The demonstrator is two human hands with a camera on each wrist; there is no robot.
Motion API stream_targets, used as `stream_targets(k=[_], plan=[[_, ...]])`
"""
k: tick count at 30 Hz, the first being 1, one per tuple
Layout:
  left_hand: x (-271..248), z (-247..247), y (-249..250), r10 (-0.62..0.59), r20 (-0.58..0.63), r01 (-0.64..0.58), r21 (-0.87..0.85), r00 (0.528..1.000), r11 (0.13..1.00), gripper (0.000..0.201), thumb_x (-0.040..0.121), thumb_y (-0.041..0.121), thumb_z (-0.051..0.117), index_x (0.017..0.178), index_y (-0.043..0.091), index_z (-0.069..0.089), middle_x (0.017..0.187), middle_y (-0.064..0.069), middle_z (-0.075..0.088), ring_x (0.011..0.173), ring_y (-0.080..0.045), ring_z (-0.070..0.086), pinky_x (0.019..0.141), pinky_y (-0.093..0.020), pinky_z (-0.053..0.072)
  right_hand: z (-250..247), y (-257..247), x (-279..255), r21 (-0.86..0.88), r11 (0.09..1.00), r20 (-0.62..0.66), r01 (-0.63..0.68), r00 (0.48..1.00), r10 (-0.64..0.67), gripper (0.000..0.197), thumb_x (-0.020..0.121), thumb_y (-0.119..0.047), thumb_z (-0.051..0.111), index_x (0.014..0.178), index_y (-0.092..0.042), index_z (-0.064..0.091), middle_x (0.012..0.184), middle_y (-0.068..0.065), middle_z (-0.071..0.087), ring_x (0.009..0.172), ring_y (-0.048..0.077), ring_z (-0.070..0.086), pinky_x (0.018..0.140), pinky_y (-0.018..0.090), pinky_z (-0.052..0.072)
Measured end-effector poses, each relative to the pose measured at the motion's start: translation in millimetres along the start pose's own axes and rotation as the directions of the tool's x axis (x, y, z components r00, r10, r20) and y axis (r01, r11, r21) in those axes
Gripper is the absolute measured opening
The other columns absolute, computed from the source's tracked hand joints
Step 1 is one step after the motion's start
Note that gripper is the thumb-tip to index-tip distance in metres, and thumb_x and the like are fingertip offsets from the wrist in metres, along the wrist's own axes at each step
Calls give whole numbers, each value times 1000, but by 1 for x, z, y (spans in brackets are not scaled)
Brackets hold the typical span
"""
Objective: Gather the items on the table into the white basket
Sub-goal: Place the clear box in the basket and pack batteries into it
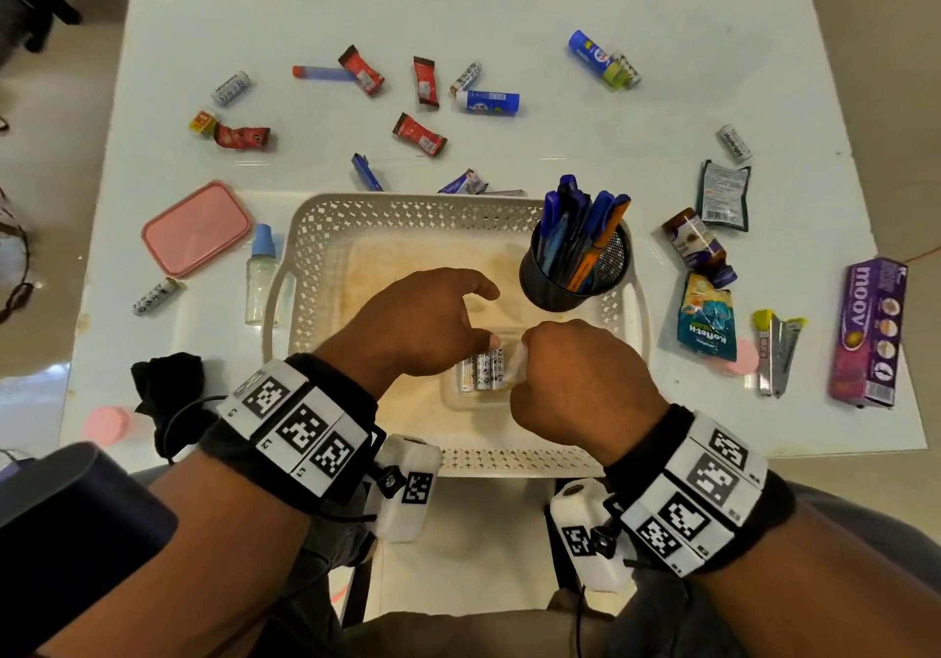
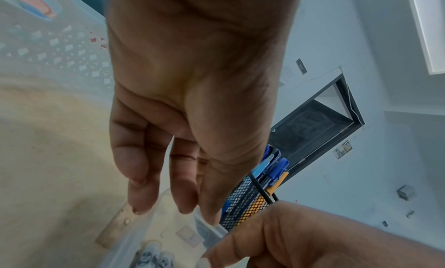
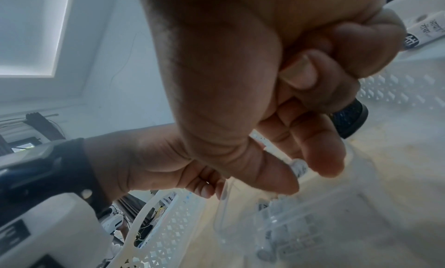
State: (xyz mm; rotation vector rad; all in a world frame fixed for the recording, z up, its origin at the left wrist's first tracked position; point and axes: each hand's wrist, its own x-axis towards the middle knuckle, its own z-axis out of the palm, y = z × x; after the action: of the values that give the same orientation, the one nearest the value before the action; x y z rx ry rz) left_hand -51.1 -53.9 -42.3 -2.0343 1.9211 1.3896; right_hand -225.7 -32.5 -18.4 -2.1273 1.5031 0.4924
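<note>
The white basket [image 1: 407,204] sits at the near middle of the table. Inside it are a black mesh pen holder [image 1: 575,270] full of pens and a clear plastic container [image 1: 458,400] holding several white batteries [image 1: 483,372]. My left hand [image 1: 478,316] hovers over the container, and in the left wrist view its fingers [image 2: 139,177] and thumb pinch the container's clear wall [image 2: 168,224]. My right hand [image 1: 524,352] is curled just right of it. It pinches a white battery [image 3: 298,165] between thumb and forefinger above the container [image 3: 301,224].
Red wrappers [image 1: 420,134], blue tubes [image 1: 489,101] and loose batteries [image 1: 230,88] lie scattered at the back. A pink lid [image 1: 196,227] and baby bottle [image 1: 260,275] are to the left. A brown bottle [image 1: 700,245], sachets [image 1: 705,319], stapler [image 1: 776,352] and purple box [image 1: 865,331] are to the right.
</note>
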Motion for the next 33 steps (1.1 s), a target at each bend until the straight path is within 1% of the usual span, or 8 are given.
stream_targets(k=[4, 10, 14, 22, 26, 29, 31, 33], plan=[[0, 0, 1, -1, -7, 1, -23, 1000, 1000, 51, 86, 50, 73, 132, 37, 56, 80, 14, 66, 83, -7, 59, 79, -29, 47, -1, -2, -1, 5, 1000, -7, -15, 1000, 15, 29, 83, -35, 60, 106, -19, 63, 88, 2, 57, 73, 22, 49, 63, 29, 38], [0, 0, -1, 13, -6, -13, -40, 1000, 999, 48, 88, 48, 72, 132, 35, 57, 77, 13, 65, 76, -3, 56, 73, -28, 42, 8, -2, 3, 49, 999, -38, 24, 999, -22, 37, 84, -31, 59, 120, -23, 64, 102, 3, 68, 88, 25, 65, 68, 30, 43], [1, 0, -1, 21, 10, -20, -49, 1000, 999, 48, 90, 47, 70, 133, 33, 57, 75, 14, 64, 77, -7, 57, 74, -29, 43, 10, -3, 7, 100, 994, -1, 33, 999, -33, 41, 83, -27, 60, 124, -28, 62, 104, 1, 69, 90, 24, 65, 72, 31, 49], [4, 1, -5, 26, 4, -26, -52, 1000, 998, 47, 90, 47, 70, 134, 35, 56, 78, 14, 63, 78, -5, 57, 74, -28, 43, 8, 1, 8, 153, 984, -11, 92, 996, -92, 44, 83, -24, 59, 127, -31, 61, 106, -1, 69, 95, 22, 64, 74, 30, 48], [3, 4, -2, 22, -5, -22, -27, 1000, 999, 48, 90, 50, 69, 133, 36, 56, 80, 16, 59, 83, -9, 57, 76, -28, 42, 8, 2, 7, 153, 983, -32, 101, 995, -97, 36, 83, -26, 58, 119, -28, 62, 99, -1, 68, 89, 23, 63, 66, 28, 41], [-1, 1, 1, 25, -13, -25, -5, 1000, 1000, 45, 90, 51, 69, 131, 36, 58, 85, 15, 60, 87, -9, 59, 78, -28, 45, 3, -1, 6, 123, 987, -43, 105, 994, -100, 31, 83, -31, 60, 113, -24, 63, 99, 1, 67, 89, 23, 63, 66, 29, 45], [-7, -7, 5, 18, -44, -22, -81, 999, 996, 37, 88, 49, 71, 122, 35, 63, 81, 12, 66, 80, -7, 63, 75, -29, 48, -10, -1, 4, 152, 980, -47, 130, 991, -124, 27, 83, -34, 62, 108, -23, 64, 94, -2, 64, 84, 18, 60, 64, 28, 43], [-14, -20, 11, -2, -119, -23, -203, 993, 979, 26, 86, 48, 74, 107, 34, 68, 74, 6, 69, 73, -9, 67, 72, -31, 51, -33, 1, -2, 248, 955, -63, 163, 986, -152, 16, 83, -35, 65, 97, -27, 64, 80, -10, 59, 72, 7, 55, 58, 23, 38]])
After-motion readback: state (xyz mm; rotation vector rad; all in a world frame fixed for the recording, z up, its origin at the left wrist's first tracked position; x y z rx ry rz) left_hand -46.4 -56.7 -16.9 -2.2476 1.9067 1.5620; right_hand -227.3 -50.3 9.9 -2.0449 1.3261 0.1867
